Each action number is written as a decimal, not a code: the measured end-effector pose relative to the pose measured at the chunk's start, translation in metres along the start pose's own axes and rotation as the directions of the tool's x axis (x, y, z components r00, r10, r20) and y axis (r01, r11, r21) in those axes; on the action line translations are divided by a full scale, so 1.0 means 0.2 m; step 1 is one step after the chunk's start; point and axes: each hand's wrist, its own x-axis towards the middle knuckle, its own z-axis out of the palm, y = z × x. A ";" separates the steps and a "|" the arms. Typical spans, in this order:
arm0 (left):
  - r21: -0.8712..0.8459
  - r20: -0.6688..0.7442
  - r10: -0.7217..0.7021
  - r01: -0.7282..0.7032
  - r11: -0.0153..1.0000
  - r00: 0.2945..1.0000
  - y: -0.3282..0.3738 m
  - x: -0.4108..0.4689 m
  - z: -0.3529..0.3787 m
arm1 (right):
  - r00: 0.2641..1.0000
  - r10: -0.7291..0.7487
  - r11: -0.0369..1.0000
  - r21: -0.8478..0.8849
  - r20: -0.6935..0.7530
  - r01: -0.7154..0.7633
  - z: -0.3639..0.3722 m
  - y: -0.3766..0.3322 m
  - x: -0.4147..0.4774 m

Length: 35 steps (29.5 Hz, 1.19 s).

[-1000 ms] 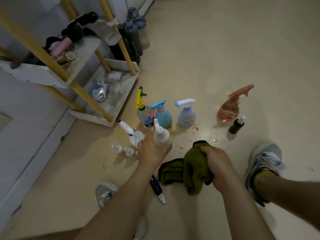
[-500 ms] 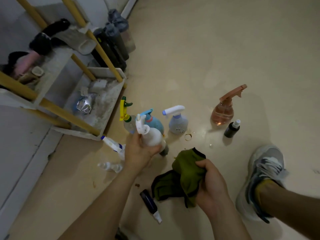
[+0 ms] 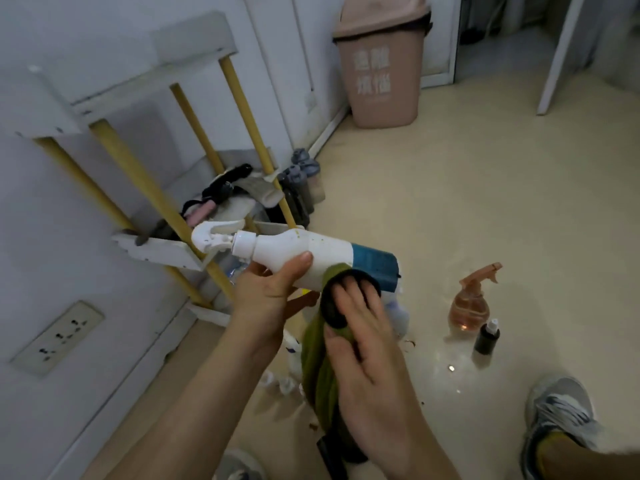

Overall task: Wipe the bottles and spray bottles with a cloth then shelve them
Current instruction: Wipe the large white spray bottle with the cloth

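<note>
Wiping white spray bottle [image 3: 311, 251], held sideways at mid-frame.
Left hand [image 3: 266, 299] fingers [image 3: 300, 263] wrapped round neck end; right hand [image 3: 367, 368] flat, pressing green cloth [image 3: 313, 362] underneath. Hard rubbing could slip it onto small bottles [image 3: 277, 382] below.

right fingers [image 3: 350, 296] blurred, bin [image 3: 381, 98] top cropped

The trash bin [image 3: 381, 64] stands behind the shelf rack [image 3: 162, 252]; on the floor [image 3: 485, 185] right of the rack stand a trigger sprayer [image 3: 471, 303] and a small bottle [image 3: 486, 337].
</note>
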 end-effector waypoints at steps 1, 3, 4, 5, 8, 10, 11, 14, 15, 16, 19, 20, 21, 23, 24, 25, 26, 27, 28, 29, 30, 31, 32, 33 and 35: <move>-0.010 -0.017 0.010 -0.010 1.000 1.000 0.02 -0.03 -0.01 | 0.997 -0.079 0.986 -0.146 0.004 0.079 0.04 0.02 -0.01; -0.055 -0.039 0.040 -0.042 0.998 0.998 0.04 -0.08 -0.01 | 0.983 -0.182 0.901 -0.407 -0.031 0.154 0.09 0.07 -0.02; -0.083 -0.052 0.060 -0.064 0.994 0.997 0.05 -0.10 -0.01 | 0.972 -0.223 0.849 -0.504 -0.069 0.159 0.09 0.07 0.01; -0.089 -0.065 0.081 -0.087 0.992 0.995 0.05 -0.11 -0.02 | 0.960 -0.256 0.818 -0.554 -0.113 0.153 0.08 0.07 0.05; -0.041 -0.088 0.128 -0.132 0.990 0.988 0.07 -0.14 -0.06 | 0.960 -0.197 0.853 -0.518 -0.198 0.068 -0.01 0.03 0.19; 0.016 -0.069 0.115 -0.114 0.993 0.991 0.07 -0.15 -0.09 | 0.986 -0.071 0.888 -0.460 -0.148 -0.005 -0.09 -0.02 0.30; 0.037 -0.055 0.103 -0.101 0.994 0.993 0.07 -0.16 -0.10 | 0.996 0.009 0.896 -0.441 -0.086 -0.046 -0.11 -0.07 0.34; 0.013 -0.040 0.048 -0.047 0.999 0.998 0.09 -0.16 -0.12 | 0.982 0.150 0.873 -0.482 0.116 -0.077 -0.14 -0.17 0.37; -0.006 -0.042 0.027 -0.028 1.000 0.999 0.10 -0.15 -0.12 | 0.972 0.129 0.872 -0.490 0.198 -0.016 -0.13 -0.20 0.34; -0.025 -0.043 0.008 -0.009 1.000 0.999 0.12 -0.14 -0.13 | 0.949 0.128 0.864 -0.502 0.287 0.035 -0.13 -0.22 0.30; -0.017 -0.031 -0.027 0.027 1.000 0.999 0.16 -0.12 -0.14 | 0.855 0.179 0.674 -0.694 0.487 0.254 -0.12 -0.25 0.25; -0.011 -0.027 -0.038 0.038 0.999 0.999 0.17 -0.12 -0.14 | 0.854 0.155 0.599 -0.735 0.497 0.319 -0.12 -0.25 0.25; 0.002 -0.018 -0.039 0.039 0.999 0.999 0.18 -0.12 -0.14 | 0.868 0.096 0.565 -0.745 0.487 0.355 -0.12 -0.25 0.25; 0.031 0.019 -0.024 0.024 0.999 1.000 0.19 -0.12 -0.13 | 0.912 0.026 0.613 -0.727 0.410 0.309 -0.14 -0.24 0.28; 0.035 0.040 -0.017 0.015 0.999 0.999 0.20 -0.13 -0.11 | 0.930 0.033 0.677 -0.693 0.365 0.248 -0.15 -0.24 0.28; 0.035 0.063 -0.003 0.001 0.999 0.998 0.20 -0.13 -0.10 | 0.947 0.054 0.739 -0.650 0.318 0.177 -0.15 -0.23 0.29; 0.021 0.084 -0.001 0.000 1.000 0.997 0.20 -0.14 -0.09 | 0.955 0.085 0.783 -0.612 0.285 0.113 -0.16 -0.23 0.29; 0.004 0.104 -0.006 0.006 1.000 0.995 0.20 -0.14 -0.08 | 0.960 0.105 0.814 -0.576 0.261 0.068 -0.17 -0.23 0.30; -0.010 0.124 -0.026 0.027 1.000 0.992 0.18 -0.15 -0.06 | 0.967 0.114 0.836 -0.548 0.228 0.031 -0.18 -0.22 0.30; 0.017 0.145 -0.032 0.029 0.999 0.989 0.17 -0.16 -0.05 | 0.977 0.110 0.858 -0.514 0.180 -0.002 -0.20 -0.23 0.31; 0.082 0.171 -0.039 0.026 0.996 0.985 0.14 -0.18 -0.03 | 0.987 0.104 0.873 -0.487 0.124 -0.031 -0.21 -0.23 0.32; 0.174 0.199 -0.035 0.000 0.985 0.979 0.13 -0.20 -0.01 | 0.994 0.074 0.870 -0.492 0.081 -0.024 -0.23 -0.24 0.32; 0.229 0.205 -0.030 -0.018 0.973 0.978 0.12 -0.21 0.02 | 0.999 0.011 0.837 -0.547 0.053 0.020 -0.23 -0.24 0.32; 0.222 0.194 -0.013 -0.031 0.974 0.981 0.12 -0.22 0.04 | 0.996 -0.077 0.764 -0.639 0.040 0.085 -0.23 -0.24 0.32; 0.096 0.167 -0.011 -0.005 0.995 0.986 0.15 -0.25 0.08 | 0.965 -0.253 0.538 -0.817 0.077 0.206 -0.22 -0.19 0.31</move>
